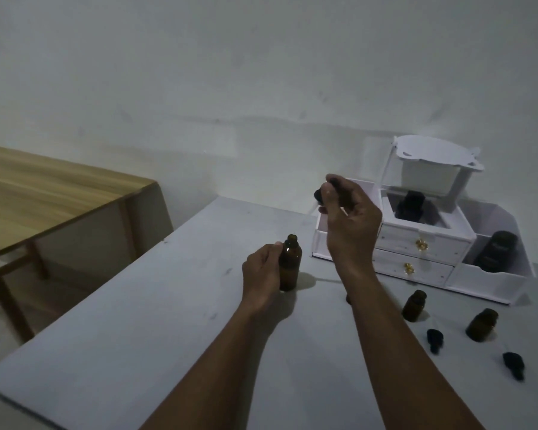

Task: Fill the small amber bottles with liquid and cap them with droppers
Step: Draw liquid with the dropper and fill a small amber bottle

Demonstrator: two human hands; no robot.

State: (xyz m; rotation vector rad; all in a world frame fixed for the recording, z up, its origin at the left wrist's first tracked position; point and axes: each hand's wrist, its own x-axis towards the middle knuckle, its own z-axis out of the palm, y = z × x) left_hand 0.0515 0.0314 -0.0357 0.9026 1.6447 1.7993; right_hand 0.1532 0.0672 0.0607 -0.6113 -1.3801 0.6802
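While the filling goes on: held and laid out so each thing is easy to reach.
Left hand (261, 277): wrapped around the side of the tall open amber glass bottle (290, 265), closed on it, likely to keep it from tipping.
Tall amber bottle: upright on the flat grey table top (137, 321), mouth open and facing up, ready to take liquid or a cap.
Right hand (348, 212): lifted above and to the right of that bottle, fingers pinched shut on the black rubber dropper cap with a thin clear tube (319, 197).
Dropper in hand: black bulb up by the fingertips, pale tube pointing down and left; not touching the bottle yet, and not lined up over its mouth.
Liquid in the tube: too dim to tell.
Two small amber glass bottles: one (414, 305) and another (482, 324), both upright and open on the table to the right, waiting their turn.
Two loose black dropper caps: one (434, 339) and one (513, 369), lying on their sides just near the small bottles, probably one for each.
White plastic drawer box with gold knobs (416, 246): at the back of the table, near the wall.
Dark bottle in the right-hand tray of the box (496, 251): standing there, maybe the liquid supply; cannot be sure.
Dark jar in the top slot (410, 206): tucked in, out of the way.
Likely step now: bringing the dropper to the open mouth.
Thing to watch: thin tube could miss the narrow neck.
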